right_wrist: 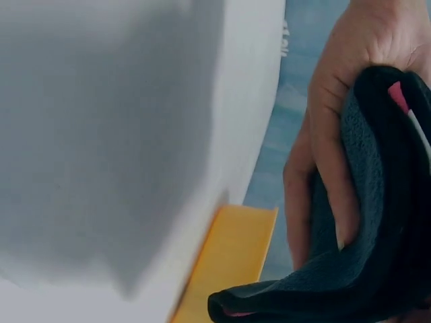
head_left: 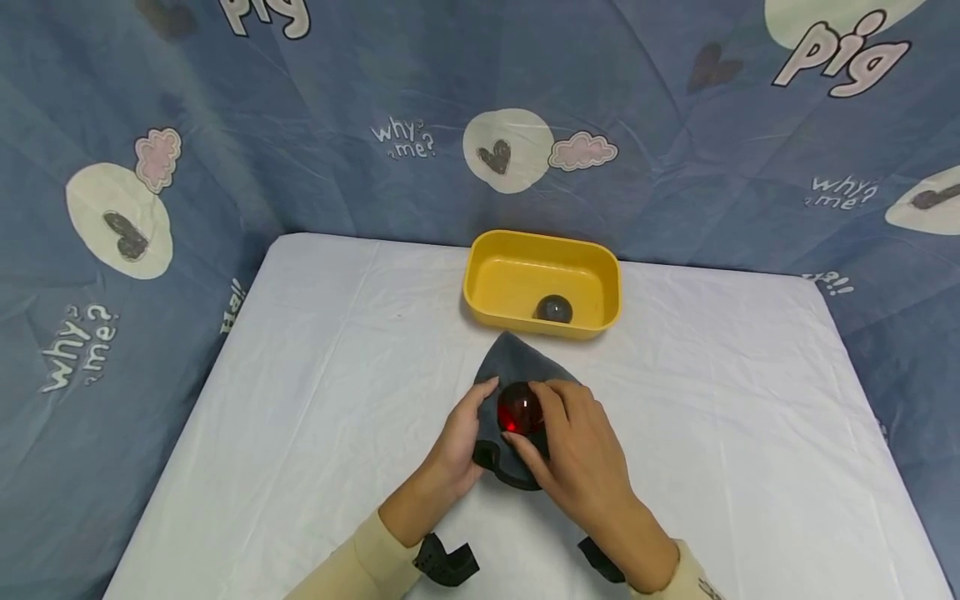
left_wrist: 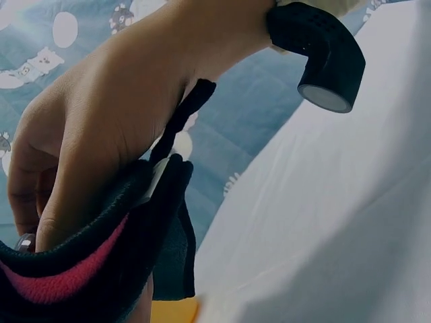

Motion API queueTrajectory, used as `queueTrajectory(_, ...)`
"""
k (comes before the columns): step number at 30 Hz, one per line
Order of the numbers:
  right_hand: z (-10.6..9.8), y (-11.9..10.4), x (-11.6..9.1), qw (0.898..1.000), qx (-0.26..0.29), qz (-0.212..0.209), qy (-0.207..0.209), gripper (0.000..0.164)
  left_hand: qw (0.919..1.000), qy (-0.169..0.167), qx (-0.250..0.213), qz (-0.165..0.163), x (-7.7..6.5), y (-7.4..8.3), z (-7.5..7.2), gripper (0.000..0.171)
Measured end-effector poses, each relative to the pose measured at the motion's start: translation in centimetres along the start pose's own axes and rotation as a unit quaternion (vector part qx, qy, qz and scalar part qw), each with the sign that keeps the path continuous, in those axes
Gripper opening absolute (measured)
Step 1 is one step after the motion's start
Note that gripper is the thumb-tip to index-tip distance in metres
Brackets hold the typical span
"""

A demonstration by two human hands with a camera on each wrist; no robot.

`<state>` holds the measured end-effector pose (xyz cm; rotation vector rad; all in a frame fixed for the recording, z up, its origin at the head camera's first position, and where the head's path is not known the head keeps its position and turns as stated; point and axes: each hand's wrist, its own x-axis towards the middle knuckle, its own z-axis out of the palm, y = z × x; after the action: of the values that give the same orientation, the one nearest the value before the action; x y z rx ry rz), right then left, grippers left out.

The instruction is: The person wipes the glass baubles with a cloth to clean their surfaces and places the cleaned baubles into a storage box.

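My right hand (head_left: 581, 446) pinches a clear red ball (head_left: 517, 407) between thumb and fingers, against a dark grey cloth (head_left: 510, 360). My left hand (head_left: 455, 446) grips the cloth's left side, thumb toward the ball. Black edging (head_left: 517, 482) curls along the near side of the cloth. In the left wrist view the right hand (left_wrist: 101, 134) reaches down over the cloth, whose pink inner face (left_wrist: 74, 276) shows; most of the ball is hidden there. In the right wrist view the left hand's fingers (right_wrist: 335, 175) lie along the fuzzy cloth (right_wrist: 363, 148).
Just beyond the cloth stands a yellow tray (head_left: 483, 258), with a dark grey ball (head_left: 554, 308) inside at its near side. A white sheet covers the table (head_left: 337, 375). Blue printed fabric (head_left: 337, 167) rises behind and at both sides.
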<state>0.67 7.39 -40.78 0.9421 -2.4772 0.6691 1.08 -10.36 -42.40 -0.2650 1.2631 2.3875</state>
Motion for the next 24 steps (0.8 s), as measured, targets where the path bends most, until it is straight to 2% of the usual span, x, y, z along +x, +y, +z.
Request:
queueTrajectory(4,0.04,0.09,-0.06,1.0,0.017,0.016,0.001,0.058,0.9999,0.001,0.008,-0.01,-0.12,0.04,0.04,0.061)
queueTrajectory(11,0.34,0.24,-0.06,0.998,0.024,0.052,0.006,0.065,0.9999,0.0,0.001,-0.014,-0.13,0.09,0.22,0.062)
queueTrajectory(19,0.46,0.45,-0.02,0.995,0.017,0.093,-0.025,0.074,0.9998,0.002,-0.006,-0.019,-0.19,-0.01,0.09,0.063)
queueTrajectory(24,0.43,0.4,-0.31,0.998,0.021,0.061,-0.026,0.072,0.9998,-0.003,-0.012,-0.015,-0.09,0.13,-0.05,0.061)
